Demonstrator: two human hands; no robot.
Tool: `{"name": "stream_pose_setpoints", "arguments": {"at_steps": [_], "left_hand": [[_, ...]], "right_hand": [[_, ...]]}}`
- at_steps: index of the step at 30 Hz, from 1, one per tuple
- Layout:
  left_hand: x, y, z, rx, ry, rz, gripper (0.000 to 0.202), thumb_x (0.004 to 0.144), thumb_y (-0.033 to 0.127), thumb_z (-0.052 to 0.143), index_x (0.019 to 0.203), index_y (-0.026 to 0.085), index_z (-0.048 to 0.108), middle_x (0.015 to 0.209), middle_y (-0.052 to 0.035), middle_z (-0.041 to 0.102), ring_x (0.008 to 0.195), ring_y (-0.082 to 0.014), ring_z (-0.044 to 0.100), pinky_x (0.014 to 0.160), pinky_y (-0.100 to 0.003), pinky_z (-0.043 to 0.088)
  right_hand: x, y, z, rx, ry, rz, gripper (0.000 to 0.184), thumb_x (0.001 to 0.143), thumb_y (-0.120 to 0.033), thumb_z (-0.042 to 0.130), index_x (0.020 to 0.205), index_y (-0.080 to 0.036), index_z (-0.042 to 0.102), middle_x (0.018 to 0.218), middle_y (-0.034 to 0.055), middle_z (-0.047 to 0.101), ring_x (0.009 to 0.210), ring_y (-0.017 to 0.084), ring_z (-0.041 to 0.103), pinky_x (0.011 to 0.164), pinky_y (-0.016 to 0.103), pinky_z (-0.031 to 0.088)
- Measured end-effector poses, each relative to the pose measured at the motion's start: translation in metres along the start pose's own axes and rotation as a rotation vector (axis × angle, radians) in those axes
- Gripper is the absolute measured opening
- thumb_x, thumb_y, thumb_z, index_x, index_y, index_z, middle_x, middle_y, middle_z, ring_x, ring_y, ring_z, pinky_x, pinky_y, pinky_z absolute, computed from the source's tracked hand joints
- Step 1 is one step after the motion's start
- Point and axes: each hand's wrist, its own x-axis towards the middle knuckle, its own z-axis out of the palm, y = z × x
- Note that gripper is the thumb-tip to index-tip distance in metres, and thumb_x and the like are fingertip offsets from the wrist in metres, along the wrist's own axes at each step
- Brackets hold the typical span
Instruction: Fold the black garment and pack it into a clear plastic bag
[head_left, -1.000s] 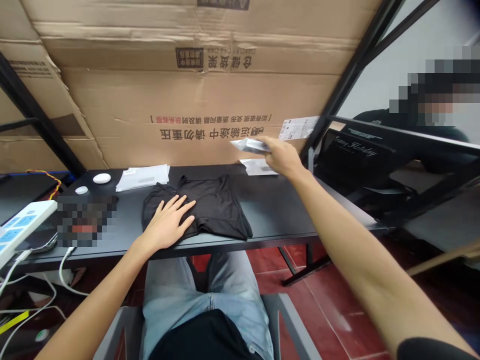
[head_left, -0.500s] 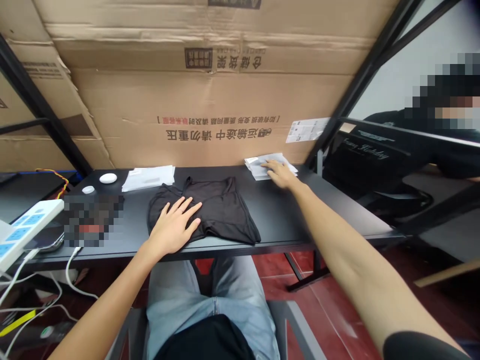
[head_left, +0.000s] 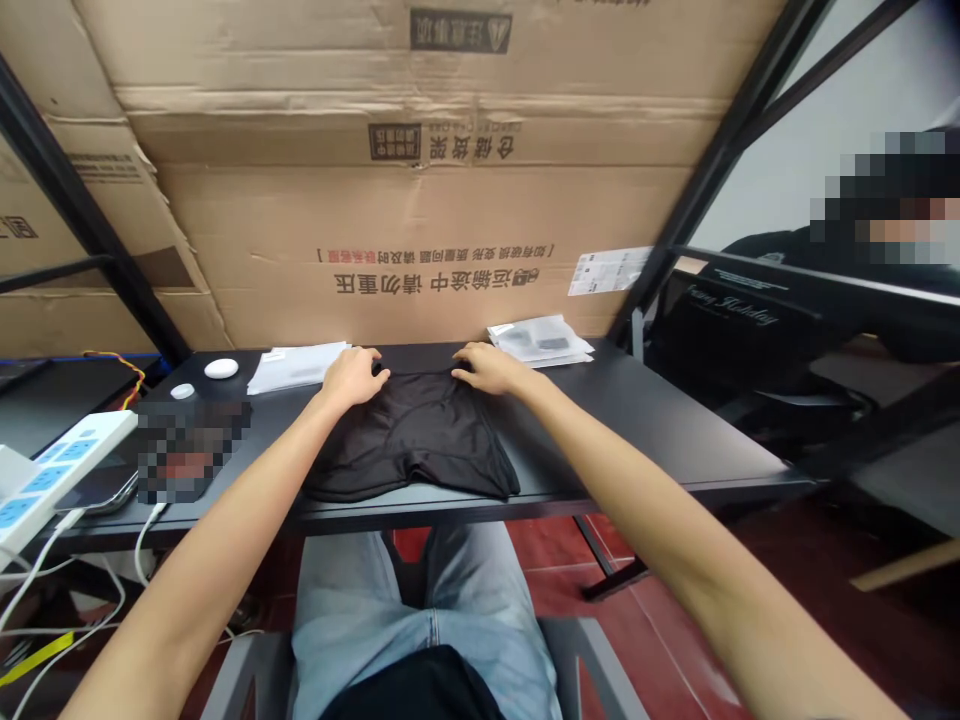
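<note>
A left hand (head_left: 356,377) and a right hand (head_left: 491,369) bent their fingers over the far corners of a thin black fabric garment (head_left: 416,440) spread on a smooth black desk (head_left: 637,430); whether the fingertips pinched the cloth could not be told.

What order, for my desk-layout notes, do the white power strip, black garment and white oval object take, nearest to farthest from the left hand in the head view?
1. Black garment: right at the fingers of the left hand.
2. White oval object: off to the left, toward the back of the desk.
3. White power strip: farthest, at the view's left edge.
</note>
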Motion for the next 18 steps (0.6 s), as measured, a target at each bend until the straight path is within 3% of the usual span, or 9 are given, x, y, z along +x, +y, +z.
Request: {"name": "stream_pose_setpoints", "arguments": {"at_steps": [2, 5, 11, 15, 18], "left_hand": [[0.009, -0.005, 0.009, -0.039, -0.008, 0.012, 0.018, 0.091, 0.029, 0.076, 0.108, 0.023, 0.081, 0.113, -0.0135, 0.082, 0.114, -0.0326, 0.075, 0.107, -0.046, 0.057], [0.010, -0.012, 0.016, -0.115, 0.021, 0.036, 0.015, 0.093, 0.023, 0.070, 0.106, 0.024, 0.078, 0.108, -0.0098, 0.083, 0.108, -0.0278, 0.076, 0.104, -0.042, 0.058], [-0.011, -0.023, -0.003, -0.280, 0.056, 0.142, 0.015, 0.093, 0.021, 0.065, 0.107, 0.023, 0.067, 0.107, -0.0065, 0.081, 0.103, -0.0228, 0.077, 0.102, -0.039, 0.060], [-0.040, -0.028, -0.027, -0.297, -0.093, 0.355, 0.012, 0.096, 0.027, 0.065, 0.107, 0.025, 0.067, 0.113, -0.0052, 0.081, 0.108, -0.0233, 0.077, 0.105, -0.041, 0.060], [-0.066, -0.028, -0.042, -0.185, -0.225, 0.486, 0.024, 0.099, 0.038, 0.066, 0.120, 0.027, 0.071, 0.126, -0.0067, 0.079, 0.121, -0.0272, 0.074, 0.112, -0.046, 0.057]], "right_hand": [[0.001, -0.004, 0.006, 0.008, 0.035, 0.015, 0.016, 0.094, -0.027, 0.076, 0.107, -0.020, 0.083, 0.116, 0.0155, 0.082, 0.111, 0.034, 0.078, 0.104, 0.045, 0.060], [-0.004, -0.005, 0.009, 0.053, 0.104, 0.029, 0.011, 0.093, -0.018, 0.071, 0.099, -0.020, 0.081, 0.111, 0.0143, 0.081, 0.107, 0.033, 0.077, 0.102, 0.046, 0.060], [-0.037, -0.017, 0.001, 0.207, 0.220, 0.021, 0.010, 0.096, -0.024, 0.065, 0.104, -0.022, 0.072, 0.119, 0.0113, 0.081, 0.111, 0.029, 0.077, 0.102, 0.045, 0.062], [-0.075, -0.032, -0.011, 0.369, 0.144, -0.097, 0.007, 0.096, -0.030, 0.070, 0.102, -0.025, 0.069, 0.124, 0.0089, 0.082, 0.114, 0.029, 0.079, 0.106, 0.047, 0.060], [-0.101, -0.045, -0.021, 0.367, 0.029, -0.156, 0.012, 0.098, -0.035, 0.072, 0.105, -0.026, 0.071, 0.131, 0.0098, 0.081, 0.123, 0.030, 0.077, 0.110, 0.048, 0.059]]}}
